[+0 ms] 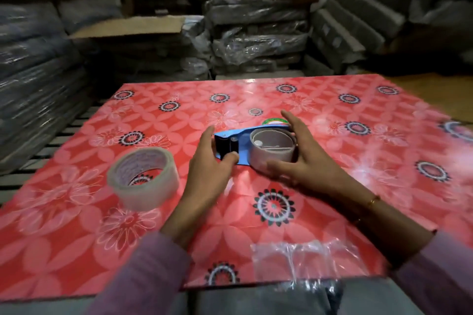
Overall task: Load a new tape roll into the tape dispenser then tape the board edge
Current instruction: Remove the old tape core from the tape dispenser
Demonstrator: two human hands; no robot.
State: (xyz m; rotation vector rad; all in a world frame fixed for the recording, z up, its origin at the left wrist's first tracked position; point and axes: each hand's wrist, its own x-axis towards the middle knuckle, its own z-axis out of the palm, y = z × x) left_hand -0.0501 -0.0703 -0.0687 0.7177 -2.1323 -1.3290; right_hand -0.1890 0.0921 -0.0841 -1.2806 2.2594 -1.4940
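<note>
Nearest the camera, a crumpled piece of clear plastic wrap [304, 255] lies at the front edge of the board [76, 250], a large red panel printed with pale petals and black-and-white flower rings, which lies flat under everything else in view. Both forearms reach forward over it in mauve sleeves [143, 276], and the right wrist carries a thin gold bangle [373, 200]. To the left, a full roll of clear tape [143, 177] rests on the board, tilted so its core opening faces the camera, close to the left forearm but untouched. Further in, the left hand [208, 166] grips the front of the blue tape dispenser [243, 135], thumb and fingers [208, 133] curled round its black roller end. The right hand [304, 161] wraps the dispenser's rear, its fingers and thumb curved round the grey, nearly bare core ring [272, 152] that sits on the hub. The dispenser lies on its side near the board's middle, and a green-and-white label peeks out just behind it. Beyond the board's far edge stand stacks of plastic-wrapped bundles [258, 33], with a flat sheet of brown cardboard [133, 26] lying on the pile at left, all dim and blurred.
</note>
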